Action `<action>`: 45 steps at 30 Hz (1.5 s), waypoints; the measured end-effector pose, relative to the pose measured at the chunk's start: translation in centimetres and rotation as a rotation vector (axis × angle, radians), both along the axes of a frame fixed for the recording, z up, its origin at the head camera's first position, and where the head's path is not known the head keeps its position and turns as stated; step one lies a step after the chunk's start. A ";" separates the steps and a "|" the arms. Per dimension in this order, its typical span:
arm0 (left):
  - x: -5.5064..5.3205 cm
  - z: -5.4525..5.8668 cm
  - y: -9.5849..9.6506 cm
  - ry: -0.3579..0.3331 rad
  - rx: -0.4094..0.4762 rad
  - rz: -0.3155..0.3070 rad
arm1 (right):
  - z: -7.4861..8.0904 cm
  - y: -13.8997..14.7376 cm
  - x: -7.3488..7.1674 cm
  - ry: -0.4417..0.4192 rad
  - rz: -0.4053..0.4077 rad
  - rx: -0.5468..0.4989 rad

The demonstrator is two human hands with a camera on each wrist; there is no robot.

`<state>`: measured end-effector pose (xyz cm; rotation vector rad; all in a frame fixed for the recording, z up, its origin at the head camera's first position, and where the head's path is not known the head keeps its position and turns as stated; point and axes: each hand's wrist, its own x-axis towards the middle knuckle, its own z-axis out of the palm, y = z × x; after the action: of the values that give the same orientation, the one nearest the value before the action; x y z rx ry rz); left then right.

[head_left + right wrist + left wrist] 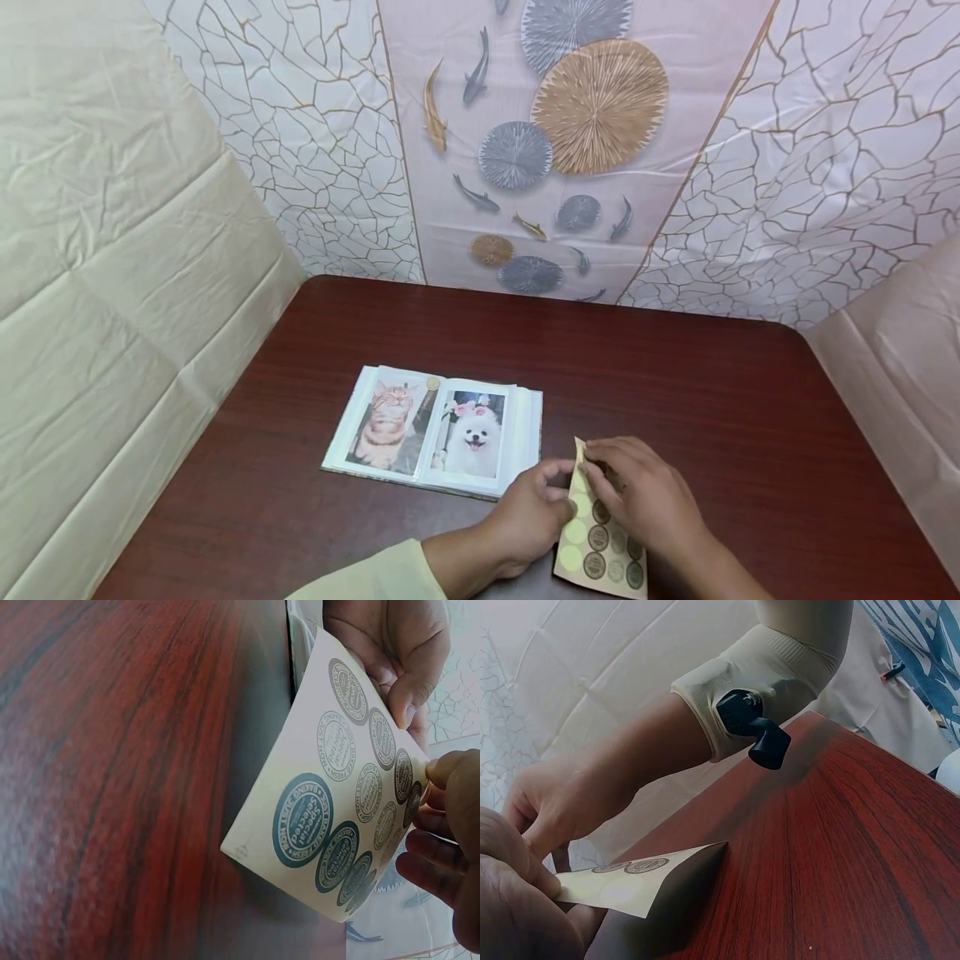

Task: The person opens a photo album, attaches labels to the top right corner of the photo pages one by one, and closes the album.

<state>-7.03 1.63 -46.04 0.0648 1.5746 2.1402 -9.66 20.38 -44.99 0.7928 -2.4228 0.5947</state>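
A yellowish sheet of round stickers [597, 537] is held up off the table between both hands. My left hand [529, 514] pinches its left edge, thumb on top, as the right wrist view also shows. At the sheet's far end, my right hand [651, 492] has thumb and fingertips pinching the paper. Printed round stickers [303, 820] sit in rows; the left column in the head view shows bare pale circles. To the left lies an open photo album [525, 429], with a cat photo [386, 425] and a white dog photo [474, 435]. A small round sticker [432, 384] is on the cat page's top corner.
The dark red wooden table [637, 367] spreads around the album and hands. Behind it hangs a patterned cloth [510, 108] with fish and round leaf shapes. Pale cloth [135, 250] walls in the left side, and more cloth [900, 375] stands at the right.
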 end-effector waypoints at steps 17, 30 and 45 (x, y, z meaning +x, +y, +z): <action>-0.2 -0.3 0.9 -0.052 -0.039 0.077 | 0.3 0.5 0.1 0.004 -0.140 -0.041; -0.4 -0.5 1.0 -0.023 0.006 0.022 | 0.0 0.9 0.4 0.016 -0.139 -0.036; -0.3 0.8 0.0 0.157 -0.139 -0.085 | -0.5 1.1 0.5 0.029 -0.126 -0.043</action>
<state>-7.34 1.67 -45.20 0.2547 1.7726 1.9962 -9.18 21.47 -45.48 0.6219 -2.4046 0.5804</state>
